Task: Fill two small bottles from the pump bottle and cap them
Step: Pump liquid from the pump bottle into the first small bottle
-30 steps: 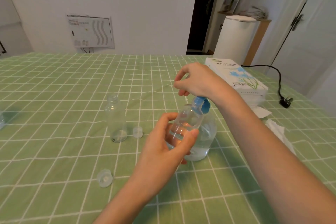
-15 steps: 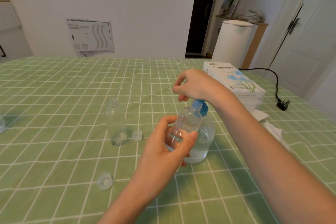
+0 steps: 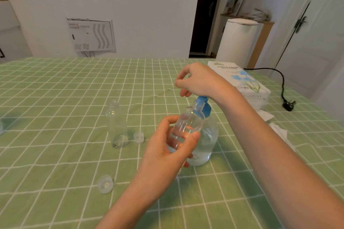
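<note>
One small bottle [image 3: 188, 124] sits in the curled grip of the left hand [image 3: 167, 147] near the middle of the surface [image 3: 55, 154], tilted with its mouth just under the blue spout [image 3: 202, 100] of the pump bottle [image 3: 207, 141]; the right hand [image 3: 197, 80] rests on the pump, its hold hidden

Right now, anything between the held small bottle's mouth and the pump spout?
Nothing visible. The left hand holds the small bottle with its open mouth right at the blue pump head; the right hand sits on top, not between. The second bottle stands off to the left.
</note>
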`<act>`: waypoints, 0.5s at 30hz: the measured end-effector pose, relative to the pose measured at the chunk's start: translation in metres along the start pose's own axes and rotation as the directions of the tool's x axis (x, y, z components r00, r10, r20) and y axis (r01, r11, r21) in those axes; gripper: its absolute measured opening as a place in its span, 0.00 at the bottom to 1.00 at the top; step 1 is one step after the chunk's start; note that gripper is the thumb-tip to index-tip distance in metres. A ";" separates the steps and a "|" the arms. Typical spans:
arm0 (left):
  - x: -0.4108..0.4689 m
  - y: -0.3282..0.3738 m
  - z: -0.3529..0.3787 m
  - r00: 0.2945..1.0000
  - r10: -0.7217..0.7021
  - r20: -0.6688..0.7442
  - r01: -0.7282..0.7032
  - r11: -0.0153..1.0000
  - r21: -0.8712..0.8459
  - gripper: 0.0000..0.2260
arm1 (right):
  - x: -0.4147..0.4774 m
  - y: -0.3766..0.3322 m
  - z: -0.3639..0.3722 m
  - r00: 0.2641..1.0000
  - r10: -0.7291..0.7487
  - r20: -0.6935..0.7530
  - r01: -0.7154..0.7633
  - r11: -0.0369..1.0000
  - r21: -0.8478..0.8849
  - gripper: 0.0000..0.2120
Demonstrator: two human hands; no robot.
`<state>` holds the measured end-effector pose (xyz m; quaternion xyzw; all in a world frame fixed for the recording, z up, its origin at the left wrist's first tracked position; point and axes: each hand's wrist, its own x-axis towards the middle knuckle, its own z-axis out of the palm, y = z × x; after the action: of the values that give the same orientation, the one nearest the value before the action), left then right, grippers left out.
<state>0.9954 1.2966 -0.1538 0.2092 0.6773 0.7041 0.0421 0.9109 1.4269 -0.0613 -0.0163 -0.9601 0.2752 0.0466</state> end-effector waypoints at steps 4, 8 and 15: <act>0.000 0.001 0.000 1.000 -0.001 0.000 0.001 1.000 0.008 0.14 | 0.001 0.001 0.001 0.999 0.013 0.041 -0.013 1.000 0.015 0.05; 0.000 0.000 0.000 1.000 -0.005 0.001 0.005 1.000 0.011 0.15 | 0.000 0.005 0.006 1.000 0.015 0.024 -0.016 0.999 0.032 0.06; -0.001 -0.001 0.001 1.000 -0.010 0.001 0.010 1.000 0.011 0.16 | 0.000 0.004 0.005 1.000 0.014 0.014 -0.015 0.999 0.033 0.06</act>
<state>0.9959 1.2969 -0.1547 0.2066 0.6823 0.6998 0.0447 0.9110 1.4278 -0.0672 -0.0205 -0.9556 0.2914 0.0380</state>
